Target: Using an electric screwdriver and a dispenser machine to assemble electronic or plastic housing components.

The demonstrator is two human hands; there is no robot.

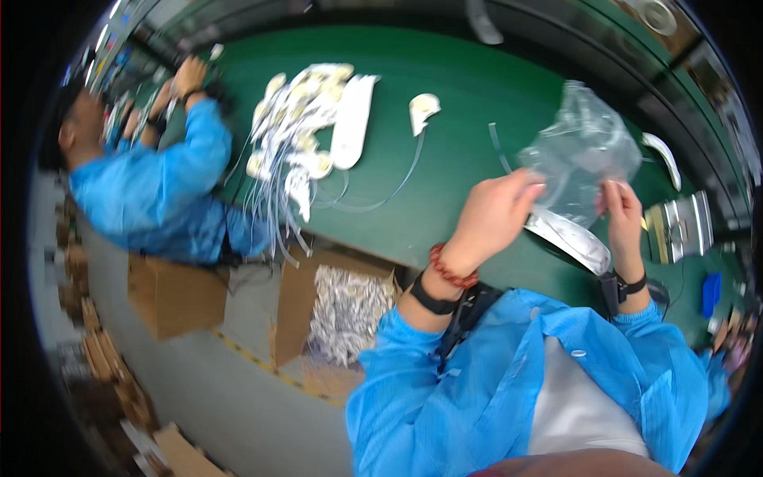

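Between my two hands a clear plastic bag (586, 131) is stretched above the green table. My left hand (494, 213) pinches its near left edge, and my right hand (623, 213) grips its near right edge. Whether anything is inside the bag, I cannot tell. Just below the bag lies a white curved strip (571, 241), partly under my hands. A thin bluish tube (499, 145) sticks out to the left of the bag. Farther left rests a white piece with a pale yellow round part (424, 107) and a tube trailing from it.
On the green table (445, 63), a heap of white pieces with tubes (298, 111) lies left beside a long white strip (353, 119). A cardboard box (292, 318) of white packets stands below the edge. A metal fixture (682, 226) sits right. A co-worker in blue (159, 183) works left.
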